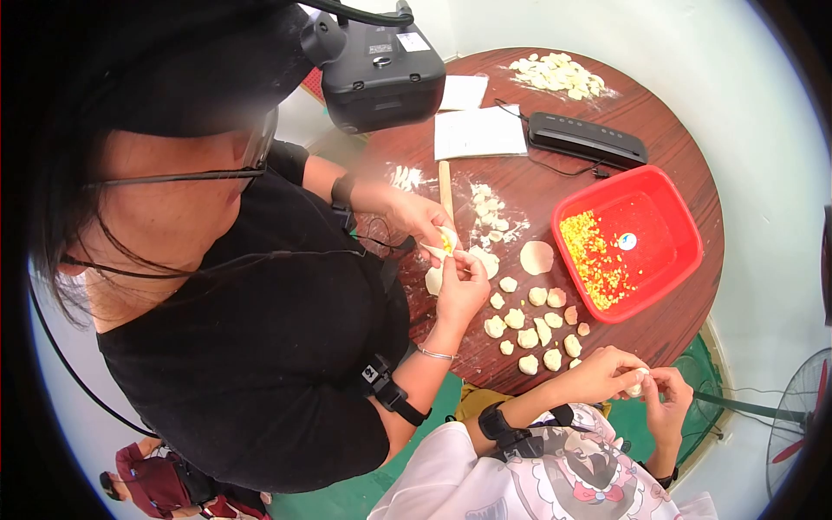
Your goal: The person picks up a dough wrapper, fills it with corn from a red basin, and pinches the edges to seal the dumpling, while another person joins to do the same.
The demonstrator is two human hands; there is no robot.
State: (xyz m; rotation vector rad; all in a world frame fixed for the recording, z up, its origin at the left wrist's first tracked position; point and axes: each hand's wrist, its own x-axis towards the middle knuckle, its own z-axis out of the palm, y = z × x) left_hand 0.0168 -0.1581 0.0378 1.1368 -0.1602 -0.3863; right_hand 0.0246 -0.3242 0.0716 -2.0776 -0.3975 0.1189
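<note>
My left hand (607,374) and my right hand (669,406) meet at the lower right, just off the table's edge. Between their fingertips is a small pale dumpling (637,386), pinched from both sides and partly hidden. Beyond my left hand, several shaped dumplings (528,338) sit on the wood. A flat round wrapper (536,257) lies farther up, beside a red basin (685,251) with chopped yellow filling (589,260) along one side. To the left, a co-worker in black holds an open wrapper with yellow filling (447,240) in both hands.
The round brown table (685,139) also bears a rolling pin (445,186), floured dough pieces (488,212), a black device with a cable (588,139), white paper (479,132) and a far dough pile (559,75). A fan (802,425) stands at right.
</note>
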